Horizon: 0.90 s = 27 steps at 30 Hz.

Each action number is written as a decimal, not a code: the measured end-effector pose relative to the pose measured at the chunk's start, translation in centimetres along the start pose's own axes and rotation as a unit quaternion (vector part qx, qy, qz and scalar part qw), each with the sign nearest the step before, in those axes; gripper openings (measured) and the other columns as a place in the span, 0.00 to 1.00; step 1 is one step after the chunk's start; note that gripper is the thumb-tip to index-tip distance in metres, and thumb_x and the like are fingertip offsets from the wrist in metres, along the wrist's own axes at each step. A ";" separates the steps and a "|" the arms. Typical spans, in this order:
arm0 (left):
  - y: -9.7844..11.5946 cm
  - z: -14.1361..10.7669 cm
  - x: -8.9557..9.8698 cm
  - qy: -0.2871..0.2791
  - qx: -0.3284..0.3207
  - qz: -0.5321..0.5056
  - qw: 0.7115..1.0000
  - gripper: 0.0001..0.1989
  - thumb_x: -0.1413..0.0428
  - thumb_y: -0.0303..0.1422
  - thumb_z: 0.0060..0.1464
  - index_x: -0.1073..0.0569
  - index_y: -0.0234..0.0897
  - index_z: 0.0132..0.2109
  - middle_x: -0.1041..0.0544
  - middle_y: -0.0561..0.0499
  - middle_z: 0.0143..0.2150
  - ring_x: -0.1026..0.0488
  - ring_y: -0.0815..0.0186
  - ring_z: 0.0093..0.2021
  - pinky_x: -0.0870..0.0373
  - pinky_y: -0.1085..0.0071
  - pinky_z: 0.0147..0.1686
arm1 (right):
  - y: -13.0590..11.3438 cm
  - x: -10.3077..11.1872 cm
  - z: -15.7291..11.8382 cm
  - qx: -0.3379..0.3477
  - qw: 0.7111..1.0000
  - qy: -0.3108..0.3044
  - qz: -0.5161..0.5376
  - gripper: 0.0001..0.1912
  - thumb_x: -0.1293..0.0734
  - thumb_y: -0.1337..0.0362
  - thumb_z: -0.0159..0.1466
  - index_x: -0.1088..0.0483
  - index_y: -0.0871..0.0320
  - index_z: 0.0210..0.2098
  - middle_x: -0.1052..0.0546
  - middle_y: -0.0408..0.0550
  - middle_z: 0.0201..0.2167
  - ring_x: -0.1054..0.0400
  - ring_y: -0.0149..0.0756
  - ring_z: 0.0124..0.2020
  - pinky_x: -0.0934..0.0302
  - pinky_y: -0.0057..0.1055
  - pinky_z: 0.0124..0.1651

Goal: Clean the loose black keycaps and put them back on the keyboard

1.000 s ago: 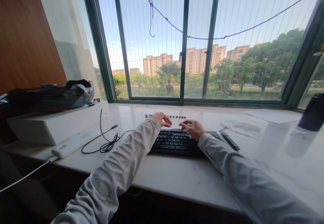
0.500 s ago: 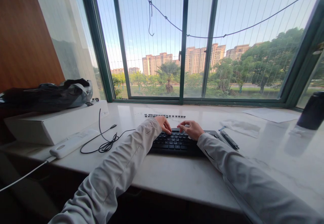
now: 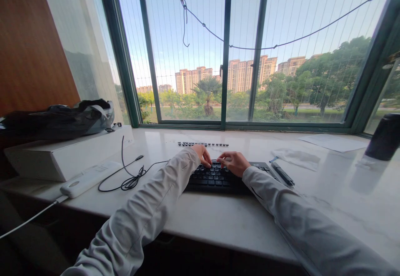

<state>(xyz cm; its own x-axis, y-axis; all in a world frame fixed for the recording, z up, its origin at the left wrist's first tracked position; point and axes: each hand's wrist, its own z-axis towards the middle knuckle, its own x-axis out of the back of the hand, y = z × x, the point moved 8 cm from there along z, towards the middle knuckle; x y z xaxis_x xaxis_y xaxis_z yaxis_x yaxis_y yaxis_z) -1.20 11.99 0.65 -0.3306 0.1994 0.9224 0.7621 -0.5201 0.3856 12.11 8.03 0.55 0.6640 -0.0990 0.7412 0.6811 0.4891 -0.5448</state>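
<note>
A black keyboard [image 3: 215,182] lies on the pale marble-patterned surface in front of me. My left hand [image 3: 201,155] reaches over its upper left part, with bent fingers pointing down at the keys. Whatever lies under those fingertips is too small to make out. Just to the right, my right hand [image 3: 236,163] is over the upper rows, thumb and fingertips brought together close to the keys. Anything pinched there cannot be made out. Behind the keyboard runs a row of small dark keycaps [image 3: 215,144].
Left are a coiled black cable [image 3: 133,181], a white power strip [image 3: 90,180] and a white box [image 3: 62,157] bearing a dark bag. To the right lie a dark pen-like tool [image 3: 282,173], clear plastic [image 3: 295,158], paper [image 3: 334,142] and a dark bottle [image 3: 383,138].
My right hand has shifted slightly left over the keyboard, its fingertips nearer to my left hand. My left hand stays almost in place. The view has tilted very slightly.
</note>
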 end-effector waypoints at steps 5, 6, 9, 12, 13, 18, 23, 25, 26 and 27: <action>-0.3 -0.1 0.0 -0.003 0.030 0.000 1.000 0.16 0.35 0.42 0.34 0.19 0.43 0.35 0.20 0.53 0.31 0.25 0.67 0.34 0.34 0.75 0.36 | -1.8 -0.7 -0.8 0.041 0.988 -0.008 -0.146 0.15 0.38 0.49 0.59 0.24 0.43 0.38 0.21 0.43 0.34 0.28 0.38 0.35 0.41 0.30 0.35; -0.4 -0.1 -0.1 -0.005 0.037 -0.012 0.999 0.17 0.35 0.42 0.34 0.19 0.43 0.35 0.20 0.52 0.31 0.25 0.66 0.35 0.34 0.75 0.36 | -2.0 -0.9 -0.9 0.045 0.985 -0.015 -0.165 0.15 0.39 0.49 0.60 0.24 0.42 0.39 0.21 0.44 0.35 0.28 0.39 0.36 0.41 0.31 0.36; -0.8 -0.3 -0.2 -0.017 0.052 -0.065 0.996 0.18 0.35 0.42 0.34 0.19 0.41 0.36 0.20 0.52 0.30 0.26 0.66 0.36 0.34 0.75 0.39 | -2.4 -1.4 -1.0 0.056 0.978 -0.036 -0.197 0.16 0.41 0.47 0.61 0.25 0.38 0.41 0.21 0.44 0.37 0.28 0.41 0.38 0.40 0.32 0.37; -1.2 -0.5 -0.3 -0.023 0.069 -0.106 0.992 0.18 0.34 0.41 0.34 0.19 0.41 0.37 0.20 0.53 0.31 0.26 0.66 0.38 0.35 0.75 0.43 | -2.4 -1.5 -1.1 0.056 0.975 -0.046 -0.209 0.18 0.42 0.45 0.61 0.25 0.38 0.41 0.21 0.45 0.37 0.27 0.43 0.39 0.40 0.33 0.37; -1.3 -0.5 -0.3 -0.023 0.074 -0.115 0.990 0.18 0.34 0.40 0.34 0.19 0.40 0.37 0.20 0.53 0.30 0.26 0.66 0.38 0.36 0.75 0.44 | -2.4 -1.5 -1.0 0.055 0.975 -0.046 -0.212 0.18 0.43 0.44 0.60 0.25 0.38 0.41 0.21 0.46 0.37 0.27 0.44 0.39 0.40 0.33 0.36; -1.3 -0.6 -0.4 -0.024 0.071 -0.145 0.987 0.14 0.35 0.36 0.38 0.19 0.38 0.37 0.20 0.54 0.29 0.27 0.64 0.39 0.36 0.74 0.46 | -2.5 -1.2 -1.0 0.039 0.975 -0.047 -0.215 0.19 0.43 0.44 0.60 0.25 0.39 0.41 0.21 0.49 0.38 0.27 0.47 0.39 0.40 0.35 0.35; -1.4 -0.4 -0.5 -0.023 0.068 -0.140 0.988 0.14 0.35 0.34 0.38 0.20 0.37 0.37 0.20 0.52 0.30 0.26 0.64 0.40 0.36 0.73 0.48 | -2.9 -1.4 -1.1 0.026 0.973 -0.060 -0.223 0.18 0.42 0.45 0.60 0.25 0.39 0.41 0.21 0.49 0.37 0.28 0.45 0.40 0.40 0.35 0.37; -1.3 -0.3 -0.5 -0.021 0.066 -0.131 0.989 0.15 0.35 0.34 0.37 0.20 0.36 0.37 0.20 0.51 0.31 0.26 0.64 0.39 0.35 0.73 0.46 | -3.2 -1.4 -1.2 0.027 0.970 -0.059 -0.233 0.19 0.43 0.44 0.60 0.25 0.38 0.40 0.21 0.48 0.38 0.28 0.46 0.39 0.40 0.36 0.38; -1.3 -0.3 -0.5 -0.020 0.065 -0.126 0.990 0.15 0.35 0.34 0.37 0.20 0.36 0.36 0.20 0.50 0.31 0.26 0.64 0.38 0.34 0.73 0.45 | -3.3 -1.4 -1.2 0.028 0.969 -0.058 -0.239 0.19 0.44 0.44 0.60 0.25 0.38 0.40 0.21 0.49 0.37 0.28 0.46 0.39 0.40 0.37 0.38; -1.3 -0.2 -0.5 -0.021 0.066 -0.122 0.990 0.15 0.35 0.34 0.36 0.19 0.35 0.36 0.20 0.49 0.30 0.26 0.64 0.37 0.34 0.73 0.43 | -3.4 -1.4 -1.3 0.029 0.968 -0.058 -0.244 0.20 0.44 0.44 0.61 0.25 0.38 0.40 0.22 0.49 0.37 0.28 0.46 0.39 0.40 0.37 0.38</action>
<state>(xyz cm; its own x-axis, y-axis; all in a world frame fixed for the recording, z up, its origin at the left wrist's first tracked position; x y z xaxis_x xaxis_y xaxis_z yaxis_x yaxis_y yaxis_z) -2.13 12.39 -0.27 -0.4930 0.3410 0.8004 0.7289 -0.3404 0.5940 9.24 5.36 0.88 0.2258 -0.2352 0.9454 0.8845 0.4561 -0.0978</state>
